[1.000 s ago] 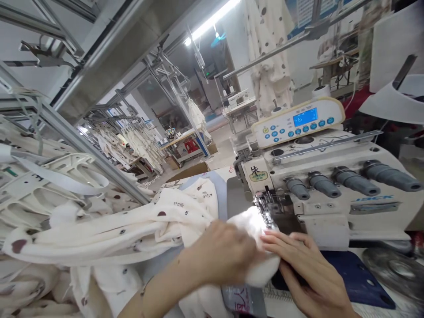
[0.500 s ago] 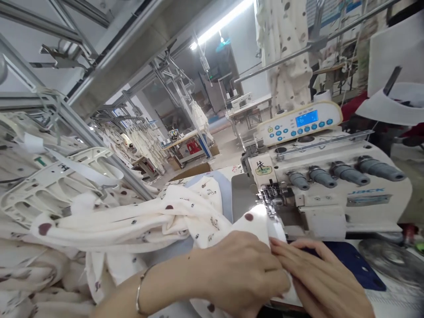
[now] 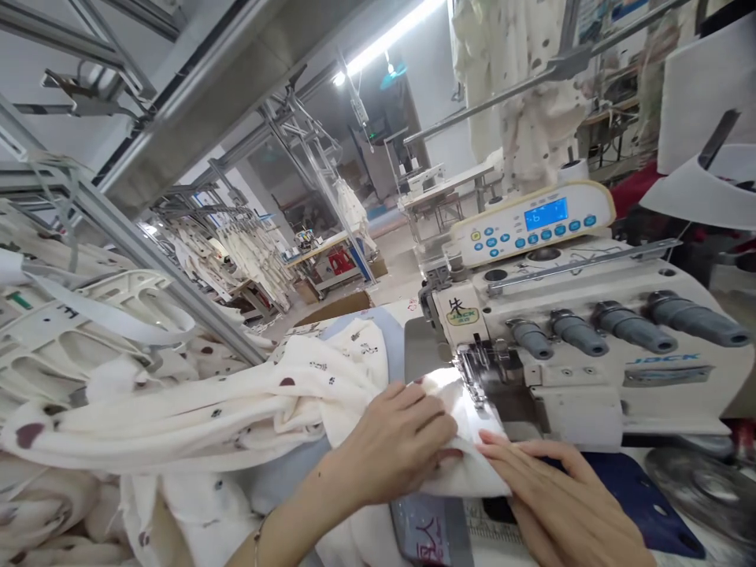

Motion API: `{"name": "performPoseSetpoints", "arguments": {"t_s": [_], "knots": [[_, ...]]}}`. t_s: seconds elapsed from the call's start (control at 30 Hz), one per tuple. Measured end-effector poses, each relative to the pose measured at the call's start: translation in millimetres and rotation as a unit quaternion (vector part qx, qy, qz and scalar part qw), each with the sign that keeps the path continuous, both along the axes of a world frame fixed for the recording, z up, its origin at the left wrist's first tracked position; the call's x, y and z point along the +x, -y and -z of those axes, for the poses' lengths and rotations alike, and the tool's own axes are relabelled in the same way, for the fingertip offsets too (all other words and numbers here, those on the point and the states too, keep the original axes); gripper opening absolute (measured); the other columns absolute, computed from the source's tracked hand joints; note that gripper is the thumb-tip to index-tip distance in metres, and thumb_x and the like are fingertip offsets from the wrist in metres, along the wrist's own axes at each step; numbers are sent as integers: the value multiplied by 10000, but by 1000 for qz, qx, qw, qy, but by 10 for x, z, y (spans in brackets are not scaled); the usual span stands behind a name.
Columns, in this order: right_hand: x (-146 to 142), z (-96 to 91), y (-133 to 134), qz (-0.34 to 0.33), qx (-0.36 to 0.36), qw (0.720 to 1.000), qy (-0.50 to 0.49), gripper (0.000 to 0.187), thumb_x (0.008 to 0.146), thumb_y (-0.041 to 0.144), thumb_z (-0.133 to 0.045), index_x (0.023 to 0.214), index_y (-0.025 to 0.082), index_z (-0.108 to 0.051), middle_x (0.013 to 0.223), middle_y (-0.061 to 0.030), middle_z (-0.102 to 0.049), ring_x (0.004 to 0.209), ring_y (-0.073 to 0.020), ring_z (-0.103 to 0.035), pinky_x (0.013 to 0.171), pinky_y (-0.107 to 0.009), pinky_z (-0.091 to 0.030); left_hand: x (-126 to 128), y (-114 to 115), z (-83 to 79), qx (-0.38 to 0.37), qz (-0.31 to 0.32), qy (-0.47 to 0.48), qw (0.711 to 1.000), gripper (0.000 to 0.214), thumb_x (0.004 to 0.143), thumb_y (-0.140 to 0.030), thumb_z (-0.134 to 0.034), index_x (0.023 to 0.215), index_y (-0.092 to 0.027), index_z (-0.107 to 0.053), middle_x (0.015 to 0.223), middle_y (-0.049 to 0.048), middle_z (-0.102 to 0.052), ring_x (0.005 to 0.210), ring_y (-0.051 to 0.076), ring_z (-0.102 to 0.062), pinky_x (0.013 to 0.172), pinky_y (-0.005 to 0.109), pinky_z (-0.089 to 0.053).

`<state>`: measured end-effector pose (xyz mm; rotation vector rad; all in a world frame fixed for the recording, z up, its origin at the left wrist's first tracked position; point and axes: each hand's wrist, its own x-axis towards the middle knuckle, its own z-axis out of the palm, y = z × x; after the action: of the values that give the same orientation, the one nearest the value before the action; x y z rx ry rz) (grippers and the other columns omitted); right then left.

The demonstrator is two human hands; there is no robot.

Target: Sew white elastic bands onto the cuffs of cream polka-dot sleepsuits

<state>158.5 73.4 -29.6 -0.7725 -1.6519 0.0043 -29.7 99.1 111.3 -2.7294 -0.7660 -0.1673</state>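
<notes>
Printed cloth (image 3: 248,417) stretches from the left along the worktop (image 3: 398,309) to the presser foot (image 3: 472,386). The left hand (image 3: 407,441) has its fingers curled round a fold, left and near of the foot; beyond, grey plate (image 3: 418,346) leaves open room. The right hand (image 3: 561,488) lays extended fingers along the cloth's right edge; whether they pinch, I cannot tell. A sewing machine (image 3: 596,402) crowds their far side.

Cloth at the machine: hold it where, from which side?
Probably pinch the cloth at its near edge, between the left hand and right hand, coming from the near side. That edge looks raised, so it should pinch easily; the far end runs up to the metal foot, likely crowding a hold.
</notes>
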Motion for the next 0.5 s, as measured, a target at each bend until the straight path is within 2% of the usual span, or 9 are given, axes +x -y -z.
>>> {"name": "performPoseSetpoints", "arguments": {"t_s": [0.1,0.2,0.3,0.37,0.4,0.5], "knots": [[-12,-173,-72,2,61,998,-3,385,840,24,-515,1185,183,-580,1095,-44,-655,984,-167,-645,866,-250,-531,113,72,47,-19,24,48,998,185,914,-227,-409,798,-153,-534,750,39,-571,736,162,-472,659,314,-363],[43,-229,-55,-32,84,996,5,371,835,26,-485,1163,162,-594,1113,-73,-646,1081,-205,-602,879,-304,-530,227,217,276,-19,90,60,994,199,889,-250,-450,705,-200,-510,677,28,-536,683,157,-445,652,324,-369],[116,-107,38,-43,27,998,46,394,851,73,-467,1207,198,-580,1147,-44,-634,977,-150,-646,802,-187,-548,246,283,397,-9,122,45,991,225,875,-275,-507,658,-218,-483,670,7,-545,657,144,-436,636,318,-360],[147,8,94,-35,7,997,73,415,853,92,-470,1246,194,-557,1155,-34,-630,890,-115,-666,756,-125,-541,205,266,311,-39,101,56,993,123,828,-292,-541,756,-195,-516,748,3,-585,699,143,-461,671,321,-371],[155,55,113,-33,11,996,86,423,853,107,-479,1262,189,-546,1164,-32,-626,887,-113,-666,773,-123,-538,178,247,233,-66,72,65,993,143,792,-308,-554,843,-177,-530,821,17,-608,744,155,-479,702,330,-380],[157,115,130,-4,58,991,120,394,848,124,-487,1231,176,-566,1164,-26,-625,966,-131,-648,887,-163,-515,113,195,10,-142,-21,52,988,396,699,-313,-545,1054,-143,-509,1075,75,-610,893,203,-508,768,347,-396]]}}
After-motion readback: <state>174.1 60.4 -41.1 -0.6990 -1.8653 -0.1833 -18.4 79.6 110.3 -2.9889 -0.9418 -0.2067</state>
